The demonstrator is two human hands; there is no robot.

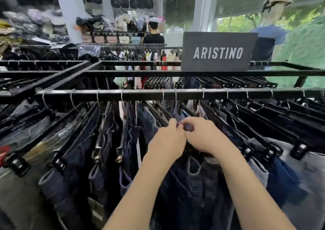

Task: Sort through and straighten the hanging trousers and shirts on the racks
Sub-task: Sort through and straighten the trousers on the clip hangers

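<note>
Head view, as I read it from the remote station: my landmark is the grey ARISTINO sign (218,52), standing on the black rack frame; directly below the sign runs the near hanging rail (175,93), loaded with trousers on black clip hangers (263,140); below the sign and under that rail, the left hand (167,141) and right hand (204,136) meet with fingers curled and fingertips touching, both pinching a small fold at the top of the dark blue jeans (193,185); the fold is blurred, so I cannot tell which part of the waistband it is; the jeans hang between the two forearms; lower right of the sign hang pale jeans (307,177); lower left, navy trousers (105,141); beyond the sign, to its left, a person in a black shirt (153,37) stands back turned.
</note>
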